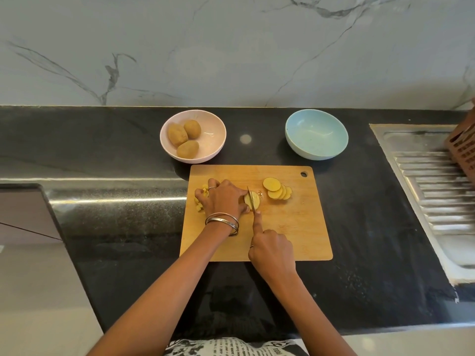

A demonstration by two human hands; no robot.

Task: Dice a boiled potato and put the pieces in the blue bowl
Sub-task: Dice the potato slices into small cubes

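From the head view, a rectangular wooden cutting board [282, 227] lies on the black stone table [128, 150]. At the board's centre the left hand [223, 199] bears down with curled fingers on a stack of pale yellow boiled potato slices [253, 200]. The right hand [272, 249] grips a thin-bladed knife [251, 199], forefinger stretched along its spine, the blade sunk into that stack. A fan of brown-edged round slices [277, 191] waits toward two o'clock; small diced cubes [201, 199] lie at nine o'clock, partly under the left hand. The round light-blue bowl [316, 133] at one o'clock holds nothing yet; a pink bowl [192, 134] at eleven o'clock carries three whole brown potatoes [185, 138].

Soft potato may crumble or slide, and the left fingertips sit just beside the blade, so a slip could nick them.
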